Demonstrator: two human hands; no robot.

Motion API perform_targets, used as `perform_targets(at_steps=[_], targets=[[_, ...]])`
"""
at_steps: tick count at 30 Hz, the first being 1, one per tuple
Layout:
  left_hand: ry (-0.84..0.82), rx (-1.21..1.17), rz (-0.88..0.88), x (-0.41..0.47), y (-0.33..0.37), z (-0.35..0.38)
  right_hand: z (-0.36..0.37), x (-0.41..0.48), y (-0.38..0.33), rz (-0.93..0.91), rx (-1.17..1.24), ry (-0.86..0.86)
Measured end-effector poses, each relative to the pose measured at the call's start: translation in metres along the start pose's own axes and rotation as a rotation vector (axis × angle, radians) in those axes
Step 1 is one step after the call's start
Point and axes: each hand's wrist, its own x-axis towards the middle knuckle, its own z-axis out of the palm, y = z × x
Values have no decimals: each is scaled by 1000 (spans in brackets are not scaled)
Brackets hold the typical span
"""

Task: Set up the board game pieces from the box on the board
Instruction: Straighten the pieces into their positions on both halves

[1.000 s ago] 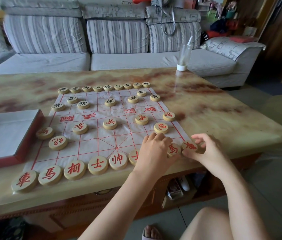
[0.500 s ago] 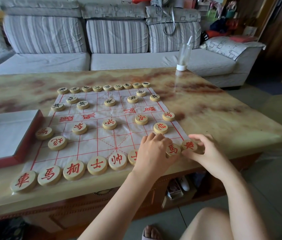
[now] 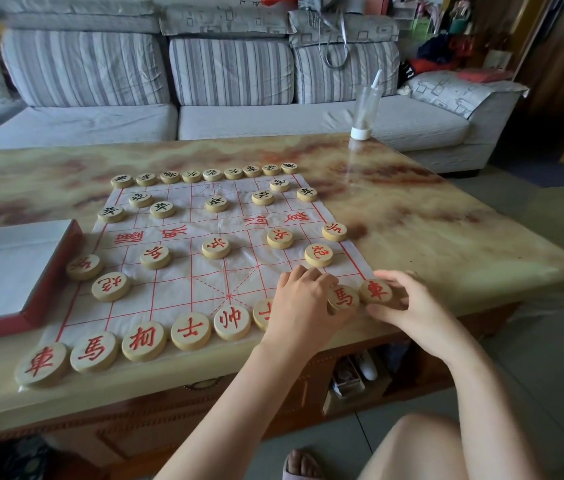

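The right hand [image 3: 408, 306] pinched the chariot piece [image 3: 375, 292] at the corner of the xiangqi board [image 3: 183, 282], likely aligning the row. The left hand [image 3: 303, 306] curled against the horse piece [image 3: 344, 299]; whether its fingers [image 3: 308, 277] gripped it was unclear.

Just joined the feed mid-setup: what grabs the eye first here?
The paper board on the marble table, filled with red pieces near and black pieces far. At its near right corner the right hand pinches the corner piece while the left hand lies over the row beside it. An open box sits left.
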Motion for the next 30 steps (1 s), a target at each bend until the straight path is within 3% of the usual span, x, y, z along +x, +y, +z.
perform_targets(at_steps=[9,20,26,30], targets=[[19,11,-5,2,0,1,0,3,6,-23,-90,-21],[49,-13,-15,3,-4,-12,-7,1,-14,7,28,-5],[-19,-126,-85,36,-32,-43,-25,57,-47,-77,-96,83],[-102,-165,-84,59,-42,-40,-9,106,-43,-2,-79,101]])
